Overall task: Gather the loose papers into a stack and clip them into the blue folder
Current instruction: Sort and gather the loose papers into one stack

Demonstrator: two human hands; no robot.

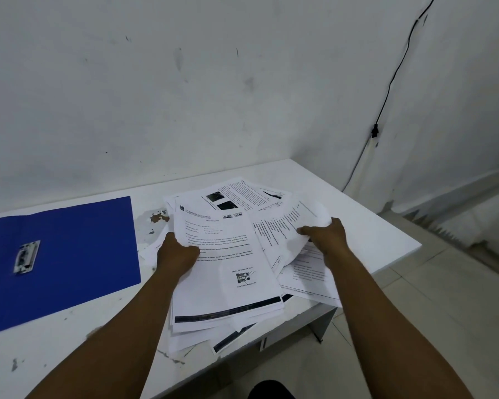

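Observation:
A messy pile of printed white papers [228, 272] lies fanned out on the white table [357, 214], some sheets overhanging the near edge. My left hand [176, 253] grips the left edge of the top sheets, thumb on the page. My right hand [326, 234] holds the right side of the pile, fingers curled round a curling sheet. The blue folder [78, 254] lies open and flat to the left, apart from the papers, with its metal clip [26, 257] on the inside.
A chipped brown patch [159, 217] marks the tabletop between folder and papers. A scuffed white wall stands right behind the table. A black cable [386, 96] runs down the wall at the right. Tiled floor lies beyond the table's right edge.

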